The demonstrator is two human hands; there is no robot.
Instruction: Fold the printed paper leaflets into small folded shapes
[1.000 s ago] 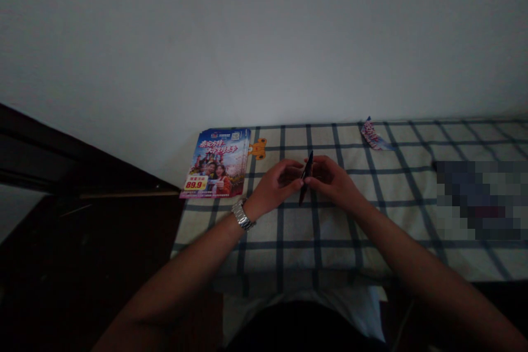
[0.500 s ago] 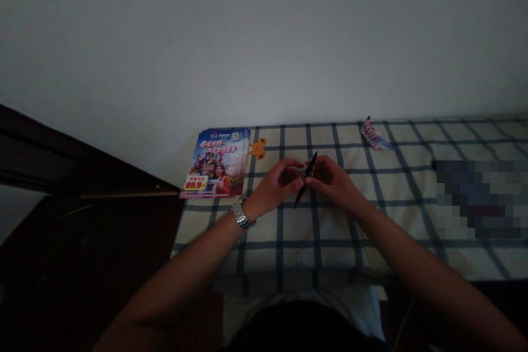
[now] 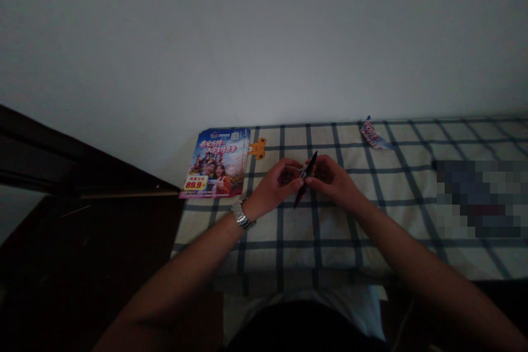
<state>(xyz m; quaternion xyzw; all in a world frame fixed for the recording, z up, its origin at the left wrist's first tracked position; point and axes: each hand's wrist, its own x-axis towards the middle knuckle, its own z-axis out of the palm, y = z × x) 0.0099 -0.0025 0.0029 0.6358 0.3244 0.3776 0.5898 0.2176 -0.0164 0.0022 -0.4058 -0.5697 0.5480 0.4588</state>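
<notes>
Currently, flyers (image 3: 216,165) sit far left, where a nudge could spread them. Mid-scene, the left hand (image 3: 277,187) pinches a thin dark piece (image 3: 301,192) together with the right hand (image 3: 333,179); uneven thumb pressure could twist it loose. Far right, a scrap (image 3: 372,135) might slide if brushed.

A plain pale wall (image 3: 264,38) rises behind a long surface draped in a light cloth (image 3: 336,228) with dark grid lines. Dark panelled woodwork (image 3: 61,154) meets a dark floor (image 3: 111,253) at left; the light is dim.
</notes>
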